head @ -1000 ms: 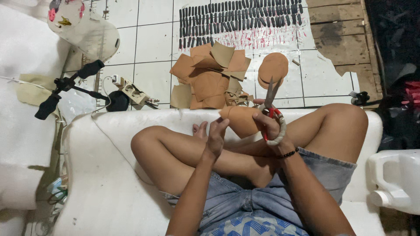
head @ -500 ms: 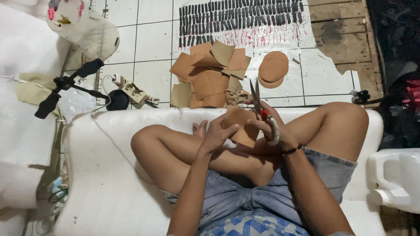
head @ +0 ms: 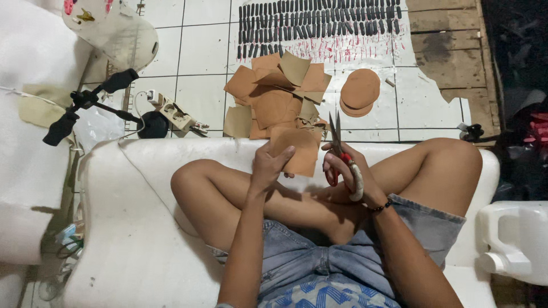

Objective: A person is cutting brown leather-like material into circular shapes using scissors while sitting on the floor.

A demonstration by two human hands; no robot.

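I sit cross-legged on a white cushion (head: 142, 228). My left hand (head: 268, 165) holds a tan, roughly square sheet of leather-like material (head: 299, 151) by its left edge, just above my knees. My right hand (head: 345, 174) grips scissors (head: 335, 134) with red handles and a white wrapped loop; the blades point up and away, nearly closed, just right of the sheet. On the tiled floor beyond lie a loose pile of tan sheets (head: 277, 94) and a small stack of round tan cut-outs (head: 359, 91).
Rows of small dark pieces (head: 319, 23) line the floor at the top. A black tripod (head: 85, 105) and a power strip (head: 174, 114) lie at left. A white plastic jug (head: 516, 239) stands at right beside wooden planks (head: 445, 40).
A round cut piece that was in my hands is gone and a squarish sheet is now in my left hand. The scissors swung from tilted right to upright.
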